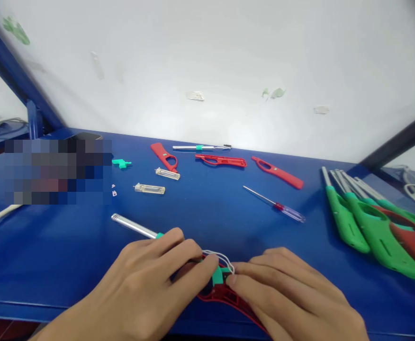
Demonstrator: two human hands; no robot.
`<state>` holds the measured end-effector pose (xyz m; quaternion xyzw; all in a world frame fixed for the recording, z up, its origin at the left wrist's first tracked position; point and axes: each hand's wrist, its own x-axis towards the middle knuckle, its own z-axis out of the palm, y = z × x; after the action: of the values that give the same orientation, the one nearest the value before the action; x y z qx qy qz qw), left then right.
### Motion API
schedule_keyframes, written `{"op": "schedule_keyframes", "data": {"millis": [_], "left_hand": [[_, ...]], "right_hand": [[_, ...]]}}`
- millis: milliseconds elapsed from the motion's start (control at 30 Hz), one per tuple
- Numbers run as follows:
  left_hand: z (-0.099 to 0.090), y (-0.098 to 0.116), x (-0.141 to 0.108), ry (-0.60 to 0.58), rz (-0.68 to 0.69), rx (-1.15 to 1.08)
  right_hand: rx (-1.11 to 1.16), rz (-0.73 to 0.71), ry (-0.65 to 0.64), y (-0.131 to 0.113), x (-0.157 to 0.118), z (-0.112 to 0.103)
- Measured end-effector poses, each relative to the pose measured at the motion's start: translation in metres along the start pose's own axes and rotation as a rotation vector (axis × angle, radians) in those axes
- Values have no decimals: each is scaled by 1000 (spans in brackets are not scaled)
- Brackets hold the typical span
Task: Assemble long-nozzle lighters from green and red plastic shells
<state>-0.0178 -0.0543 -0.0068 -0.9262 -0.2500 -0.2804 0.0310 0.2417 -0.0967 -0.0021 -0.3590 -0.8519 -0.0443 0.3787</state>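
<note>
Near the front edge of the table, my left hand [147, 279] and my right hand [293, 293] hold a red half-shell of a lighter [225, 294], its inside facing up. A green trigger [217, 275] sits in it. White wires [220, 254] loop over the shell between my hands. From under my left fingers a silver lighter tube [132, 224] sticks out to the upper left. My left fingers are closed around the tube end of the shell. The right thumb and fingertips press together at the wires beside the trigger; the exact contact is hidden.
Red half-shells [221, 161], another silver tube [188, 148] and two see-through fuel tanks [150, 189] lie farther back. A screwdriver [289, 213] rests to the right of centre. Several assembled lighters [371, 232] stand at the right. A green part [121, 163] lies left, near a blurred-out patch.
</note>
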Motion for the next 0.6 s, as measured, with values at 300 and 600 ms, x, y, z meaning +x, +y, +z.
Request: {"op": "schedule_keyframes", "data": {"millis": [300,600], "left_hand": [[4,-3,-20,-123,-67,-88],[5,-6,-24,-61,-79,-166]], "right_hand": [[-104,-85,-31,2,0,0],[-45,-53,-27,5,-6,5]]}}
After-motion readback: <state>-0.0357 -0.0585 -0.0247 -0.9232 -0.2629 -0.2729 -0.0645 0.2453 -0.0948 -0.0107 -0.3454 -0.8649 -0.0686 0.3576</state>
